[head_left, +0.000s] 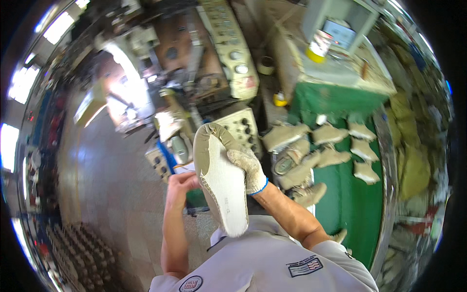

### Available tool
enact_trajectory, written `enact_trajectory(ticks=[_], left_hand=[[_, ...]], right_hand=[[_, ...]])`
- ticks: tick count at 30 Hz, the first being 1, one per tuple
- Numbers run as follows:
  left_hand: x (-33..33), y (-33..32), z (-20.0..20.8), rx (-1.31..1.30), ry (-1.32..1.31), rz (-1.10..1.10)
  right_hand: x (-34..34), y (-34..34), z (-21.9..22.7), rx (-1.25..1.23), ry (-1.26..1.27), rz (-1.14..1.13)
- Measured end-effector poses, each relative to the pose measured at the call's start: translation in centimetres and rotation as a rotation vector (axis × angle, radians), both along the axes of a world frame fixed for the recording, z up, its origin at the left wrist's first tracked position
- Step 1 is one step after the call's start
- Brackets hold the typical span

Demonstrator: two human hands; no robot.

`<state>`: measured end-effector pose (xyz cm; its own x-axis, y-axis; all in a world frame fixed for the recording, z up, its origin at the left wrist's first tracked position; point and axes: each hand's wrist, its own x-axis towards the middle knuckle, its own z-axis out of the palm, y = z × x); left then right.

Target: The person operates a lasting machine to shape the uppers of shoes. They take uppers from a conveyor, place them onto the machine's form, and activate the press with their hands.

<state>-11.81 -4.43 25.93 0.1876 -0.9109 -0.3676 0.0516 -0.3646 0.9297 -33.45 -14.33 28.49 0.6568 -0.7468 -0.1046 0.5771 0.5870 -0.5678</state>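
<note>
A beige shoe upper [201, 155] is held sole up in front of my chest, its toe pointing away from me. A white insole board [224, 187] covers most of its underside, with the gathered fabric edge around it. My right hand [247, 166], in a pale, soiled work glove with a blue cuff, is shut on the shoe's right side near the forefoot. My bare left hand [182, 183] is at the shoe's left edge, fingers bent and slightly blurred. Its fingertips look close to the shoe; whether they grip it I cannot tell.
Ahead stands a machine with a knobbed control panel [241, 127] and another shoe [180, 148] at it. On the right, several beige shoes [329, 155] lie on a green surface [348, 204]. Beyond is a bench [335, 80] with a yellow-based container [318, 47]. Racked shoes [80, 255] stand lower left.
</note>
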Motion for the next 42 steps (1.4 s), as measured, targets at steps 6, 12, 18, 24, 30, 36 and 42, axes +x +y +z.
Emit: enact_trajectory(ticks=[6,12,18,24,30,36,42], left_hand=[[-13.8,-11.2,1.8,0.009,0.634,-0.153],[-25.6,-14.5,-1.1,0.179,0.406,-0.517],[-36.2,-15.6,-7.8,0.201,0.134,-0.662],[-43.8,-16.6,-12.6,0.315,0.269,-0.804],[-53.2,-15.8,-21.9,0.274,-0.124,-0.723],[-49.2,-14.5,-18.2,0.242,0.021,-1.0],[-40.0,-11.8,-14.0,0.41,-0.09,-0.855]], right_hand=[[-13.0,-0.9,-1.9,-0.335,0.315,-0.189],[-23.5,1.3,-5.4,-0.232,0.386,-0.34],[-31.8,3.1,-11.1,-0.045,0.333,-0.544],[-39.9,2.6,-16.7,0.023,0.278,-0.475],[-50.5,3.9,-29.6,-0.074,0.518,-0.509],[-58.4,9.9,-25.7,0.458,0.619,-0.31],[-66.0,11.9,-27.8,0.51,1.817,-0.045]])
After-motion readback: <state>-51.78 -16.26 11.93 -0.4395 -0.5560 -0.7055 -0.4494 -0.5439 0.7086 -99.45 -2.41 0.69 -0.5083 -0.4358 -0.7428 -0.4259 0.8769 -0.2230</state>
